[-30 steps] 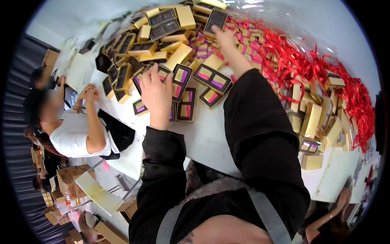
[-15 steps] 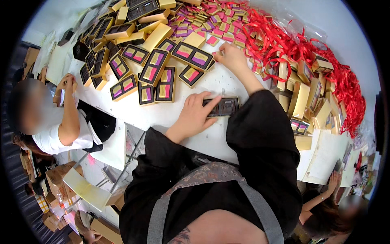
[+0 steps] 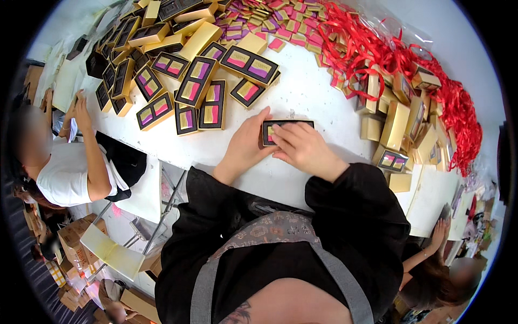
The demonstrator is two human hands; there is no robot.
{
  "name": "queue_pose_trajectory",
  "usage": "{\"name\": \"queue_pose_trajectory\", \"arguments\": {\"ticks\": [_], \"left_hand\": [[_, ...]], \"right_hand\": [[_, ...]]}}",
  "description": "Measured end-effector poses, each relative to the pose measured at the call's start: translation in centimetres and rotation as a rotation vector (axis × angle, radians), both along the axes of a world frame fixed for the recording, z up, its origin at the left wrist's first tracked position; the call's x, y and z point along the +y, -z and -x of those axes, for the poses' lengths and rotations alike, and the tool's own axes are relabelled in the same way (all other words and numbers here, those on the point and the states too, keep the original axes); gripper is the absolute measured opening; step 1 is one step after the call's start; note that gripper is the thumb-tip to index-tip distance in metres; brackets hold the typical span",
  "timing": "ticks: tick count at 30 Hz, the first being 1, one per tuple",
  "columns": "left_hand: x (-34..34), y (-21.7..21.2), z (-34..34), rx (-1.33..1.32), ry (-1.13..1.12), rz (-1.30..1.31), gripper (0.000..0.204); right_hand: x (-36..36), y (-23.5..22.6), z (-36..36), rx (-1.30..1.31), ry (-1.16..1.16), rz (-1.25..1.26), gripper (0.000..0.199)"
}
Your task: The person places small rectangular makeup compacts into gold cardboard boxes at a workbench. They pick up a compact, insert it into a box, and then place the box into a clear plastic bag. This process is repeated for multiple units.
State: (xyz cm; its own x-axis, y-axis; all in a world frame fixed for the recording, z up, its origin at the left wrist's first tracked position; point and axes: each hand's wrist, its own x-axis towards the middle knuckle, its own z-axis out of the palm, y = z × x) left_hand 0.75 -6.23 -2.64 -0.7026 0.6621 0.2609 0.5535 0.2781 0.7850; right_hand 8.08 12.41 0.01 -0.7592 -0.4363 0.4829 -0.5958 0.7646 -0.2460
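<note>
A small black-lined gold box (image 3: 268, 125) lies on the white table in front of me. My left hand (image 3: 245, 144) grips its left end, thumb along the near side. Bent over the box, my right hand (image 3: 306, 148) has its fingertips down in the left compartment, on a small pink-and-gold square (image 3: 270, 137). Those fingers hide most of the square and much of the tray. Beyond my hands lie several gold boxes, such as one filled box (image 3: 197, 81), each with two pink or purple and gold squares in black trays.
Loose pink, purple and gold squares (image 3: 286, 24) are heaped at the far side. Red ribbons (image 3: 458, 108) tangle over the right side, beside stacked gold boxes (image 3: 395, 125). A person in a white shirt (image 3: 73, 173) sits at the left; another person (image 3: 426, 270) is at the lower right.
My right hand has come back from the loose squares to the box, and a pink-and-gold square now shows in it. My left hand has shifted onto the box's left end.
</note>
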Motion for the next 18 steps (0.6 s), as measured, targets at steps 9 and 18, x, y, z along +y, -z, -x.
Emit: {"name": "queue_pose_trajectory", "arguments": {"ticks": [9, 18], "left_hand": [[-0.4, -0.9, 0.8, 0.082, 0.061, 0.036, 0.081], [-0.2, -0.6, 1.0, 0.075, 0.034, 0.010, 0.073]], "right_hand": [[5.5, -1.1, 21.7, -0.081, 0.529, 0.281, 0.035], [8.8, 0.7, 22.3, -0.233, 0.494, 0.199, 0.034]]}}
